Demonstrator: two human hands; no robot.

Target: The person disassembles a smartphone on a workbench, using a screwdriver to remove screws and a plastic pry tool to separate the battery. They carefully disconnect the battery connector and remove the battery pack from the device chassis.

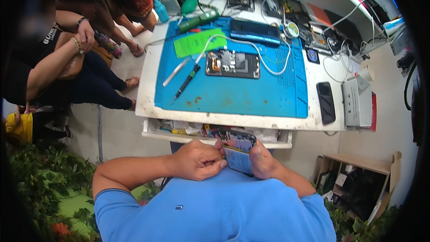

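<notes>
Below the desk edge my right hand point(262, 161) grips an opened phone point(239, 152) along its right side, its inner board and battery showing. My left hand point(201, 161) is closed at the phone's left edge; anything inside its fingers is hidden. An open drawer point(282, 139) of small items is just beyond. On the blue mat point(273, 98) above lie another opened phone point(233, 64), a screwdriver point(187, 85), a green card point(195, 42), a white cable point(271, 71), a blue-backed phone point(254, 31) and a green tool point(199, 20).
The white desk point(147, 76) carries more electronic parts, a black phone point(325, 103) and a box point(356, 103) at right. Several people point(98, 80) stand at left. A wooden shelf unit point(351, 163) is at lower right, leafy decoration point(49, 183) at lower left.
</notes>
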